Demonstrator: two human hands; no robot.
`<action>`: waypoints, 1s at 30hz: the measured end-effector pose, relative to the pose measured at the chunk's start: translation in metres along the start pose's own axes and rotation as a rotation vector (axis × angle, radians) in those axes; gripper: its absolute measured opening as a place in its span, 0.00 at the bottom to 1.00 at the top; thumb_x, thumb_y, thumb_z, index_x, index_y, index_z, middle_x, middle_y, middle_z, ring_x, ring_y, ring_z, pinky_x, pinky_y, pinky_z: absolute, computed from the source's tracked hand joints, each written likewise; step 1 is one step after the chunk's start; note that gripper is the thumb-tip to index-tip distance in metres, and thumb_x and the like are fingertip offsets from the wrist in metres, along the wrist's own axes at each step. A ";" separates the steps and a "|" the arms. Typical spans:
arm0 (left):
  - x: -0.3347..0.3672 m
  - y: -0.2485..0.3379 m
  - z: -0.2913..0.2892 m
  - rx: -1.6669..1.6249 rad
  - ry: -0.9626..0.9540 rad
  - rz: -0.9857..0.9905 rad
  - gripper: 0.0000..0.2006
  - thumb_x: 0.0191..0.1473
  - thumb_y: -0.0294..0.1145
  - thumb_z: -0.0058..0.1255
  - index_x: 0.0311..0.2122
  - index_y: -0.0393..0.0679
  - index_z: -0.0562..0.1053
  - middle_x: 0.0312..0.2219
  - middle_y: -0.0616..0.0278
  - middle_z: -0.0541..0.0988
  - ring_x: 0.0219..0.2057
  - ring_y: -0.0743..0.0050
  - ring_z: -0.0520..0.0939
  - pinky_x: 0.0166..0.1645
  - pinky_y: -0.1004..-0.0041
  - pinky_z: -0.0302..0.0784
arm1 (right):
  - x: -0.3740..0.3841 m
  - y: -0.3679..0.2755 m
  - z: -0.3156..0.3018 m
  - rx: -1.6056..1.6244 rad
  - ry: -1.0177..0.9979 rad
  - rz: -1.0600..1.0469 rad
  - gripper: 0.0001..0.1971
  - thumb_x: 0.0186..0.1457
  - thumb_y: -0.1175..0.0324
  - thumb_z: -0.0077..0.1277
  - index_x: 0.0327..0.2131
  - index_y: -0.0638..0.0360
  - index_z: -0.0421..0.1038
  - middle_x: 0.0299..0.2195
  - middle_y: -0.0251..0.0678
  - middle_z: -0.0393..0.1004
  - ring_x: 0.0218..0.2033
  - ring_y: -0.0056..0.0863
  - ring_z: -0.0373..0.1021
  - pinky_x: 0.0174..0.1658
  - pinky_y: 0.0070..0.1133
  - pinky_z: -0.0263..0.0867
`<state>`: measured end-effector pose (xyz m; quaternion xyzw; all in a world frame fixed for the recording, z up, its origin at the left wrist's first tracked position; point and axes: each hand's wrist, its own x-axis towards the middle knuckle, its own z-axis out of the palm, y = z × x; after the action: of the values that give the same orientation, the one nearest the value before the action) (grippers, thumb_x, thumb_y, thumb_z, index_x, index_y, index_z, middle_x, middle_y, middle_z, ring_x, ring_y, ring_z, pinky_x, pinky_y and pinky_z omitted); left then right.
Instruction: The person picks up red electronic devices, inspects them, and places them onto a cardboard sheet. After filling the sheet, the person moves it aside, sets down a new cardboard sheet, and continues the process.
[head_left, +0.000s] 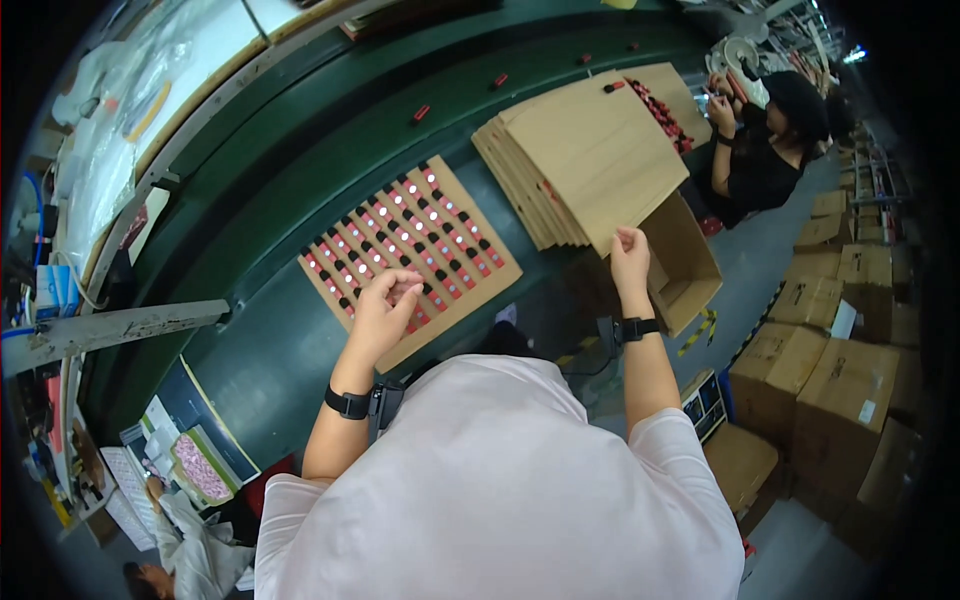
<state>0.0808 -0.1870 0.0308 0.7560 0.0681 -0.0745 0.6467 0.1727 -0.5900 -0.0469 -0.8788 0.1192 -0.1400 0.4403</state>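
My left hand point(386, 304) is over the near edge of a flat cardboard sheet point(503, 273) on the green bench. Its fingers are curled toward the thumb; anything between them is too small to make out. Rows of small red and black pieces point(404, 228), many with a pale round spot, cover that sheet. To the right, my right hand point(631, 262) pinches the near corner of the top cardboard sheet point(595, 140) on a stack. One loose red and black piece point(613, 88) lies on this top sheet near its far edge.
An open cardboard box point(690, 262) stands below the stack. Several red pieces point(422, 113) are spaced along the green belt point(340, 120). At the far right a co-worker point(765, 145) handles things beside a heap of red pieces point(660, 112). Another person point(195, 540) sits at lower left. A metal bar point(150, 325) juts over the bench.
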 end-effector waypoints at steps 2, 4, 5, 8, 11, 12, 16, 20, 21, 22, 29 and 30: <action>0.007 0.003 0.021 -0.024 0.016 0.000 0.07 0.56 0.24 0.51 0.40 0.36 0.73 0.31 0.66 0.77 0.32 0.84 0.76 0.38 0.81 0.72 | 0.026 0.021 -0.019 0.018 0.028 0.006 0.08 0.53 0.74 0.53 0.37 0.64 0.70 0.31 0.33 0.74 0.31 0.19 0.69 0.36 0.19 0.67; 0.014 0.007 0.043 -0.029 0.020 -0.021 0.07 0.56 0.25 0.50 0.40 0.35 0.73 0.31 0.66 0.77 0.33 0.84 0.76 0.38 0.81 0.73 | 0.050 0.036 -0.033 0.047 0.027 0.009 0.08 0.53 0.74 0.52 0.37 0.63 0.70 0.30 0.32 0.73 0.30 0.19 0.68 0.36 0.19 0.67; 0.018 0.009 0.055 -0.032 0.019 -0.036 0.07 0.57 0.25 0.50 0.39 0.35 0.73 0.31 0.66 0.77 0.33 0.84 0.76 0.38 0.81 0.73 | 0.060 0.041 -0.038 0.058 0.027 0.015 0.08 0.53 0.74 0.52 0.37 0.63 0.69 0.29 0.32 0.73 0.30 0.19 0.68 0.37 0.19 0.67; 0.038 0.014 0.090 -0.032 -0.002 -0.106 0.06 0.57 0.25 0.50 0.39 0.35 0.73 0.31 0.66 0.77 0.33 0.84 0.76 0.37 0.81 0.73 | 0.088 0.058 -0.049 0.023 -0.005 -0.032 0.08 0.53 0.74 0.52 0.38 0.63 0.69 0.31 0.33 0.72 0.30 0.21 0.68 0.36 0.19 0.67; 0.065 0.012 0.126 -0.056 -0.017 -0.163 0.06 0.57 0.25 0.49 0.39 0.36 0.73 0.31 0.65 0.77 0.33 0.83 0.77 0.37 0.81 0.73 | 0.122 0.064 -0.055 -0.046 -0.047 -0.123 0.09 0.53 0.74 0.52 0.39 0.63 0.69 0.33 0.35 0.71 0.31 0.24 0.68 0.36 0.20 0.67; 0.075 0.011 0.138 -0.079 -0.025 -0.183 0.07 0.57 0.25 0.49 0.40 0.36 0.73 0.32 0.64 0.78 0.33 0.82 0.77 0.36 0.81 0.73 | 0.138 0.059 -0.055 -0.096 -0.071 -0.189 0.09 0.53 0.74 0.52 0.39 0.62 0.69 0.35 0.36 0.70 0.32 0.25 0.69 0.37 0.21 0.67; 0.108 0.011 0.177 -0.209 -0.018 -0.272 0.10 0.56 0.27 0.50 0.43 0.37 0.71 0.32 0.63 0.78 0.32 0.80 0.78 0.33 0.79 0.73 | 0.211 0.013 -0.034 -0.127 -0.151 -0.352 0.14 0.48 0.73 0.52 0.41 0.58 0.69 0.38 0.41 0.68 0.40 0.39 0.68 0.44 0.30 0.66; 0.143 -0.003 0.213 -0.287 0.051 -0.366 0.15 0.55 0.29 0.51 0.47 0.37 0.67 0.34 0.61 0.77 0.33 0.77 0.78 0.33 0.77 0.74 | 0.279 -0.004 0.008 -0.199 -0.156 -0.635 0.16 0.49 0.72 0.51 0.44 0.57 0.68 0.42 0.42 0.68 0.45 0.41 0.66 0.49 0.34 0.63; 0.148 -0.007 0.219 -0.304 0.089 -0.393 0.17 0.54 0.29 0.52 0.48 0.37 0.66 0.36 0.60 0.76 0.33 0.76 0.78 0.34 0.76 0.74 | 0.291 -0.008 0.018 -0.225 -0.163 -0.687 0.16 0.49 0.74 0.50 0.44 0.57 0.68 0.43 0.42 0.68 0.46 0.42 0.65 0.49 0.34 0.63; 0.152 -0.006 0.226 -0.308 0.120 -0.393 0.17 0.54 0.29 0.52 0.48 0.37 0.66 0.36 0.60 0.76 0.33 0.76 0.78 0.34 0.76 0.74 | 0.304 -0.009 0.030 -0.250 -0.170 -0.743 0.17 0.48 0.75 0.50 0.44 0.57 0.68 0.44 0.41 0.68 0.47 0.43 0.65 0.50 0.34 0.62; 0.162 0.003 0.258 -0.343 0.162 -0.498 0.17 0.52 0.29 0.54 0.46 0.34 0.67 0.32 0.61 0.77 0.31 0.76 0.77 0.33 0.77 0.74 | 0.345 0.021 0.073 -0.491 -0.183 -0.753 0.17 0.50 0.75 0.47 0.46 0.55 0.69 0.46 0.44 0.68 0.50 0.44 0.62 0.53 0.35 0.60; 0.162 0.004 0.257 -0.392 0.165 -0.513 0.17 0.52 0.29 0.54 0.46 0.34 0.67 0.32 0.61 0.77 0.31 0.75 0.77 0.33 0.77 0.74 | 0.343 0.016 0.077 -0.518 -0.184 -0.725 0.16 0.51 0.74 0.47 0.45 0.55 0.69 0.45 0.43 0.68 0.50 0.44 0.61 0.52 0.35 0.60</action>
<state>0.2341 -0.4403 -0.0366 0.5789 0.3213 -0.1590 0.7324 0.5182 -0.6567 -0.0558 -0.9537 -0.2048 -0.1722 0.1370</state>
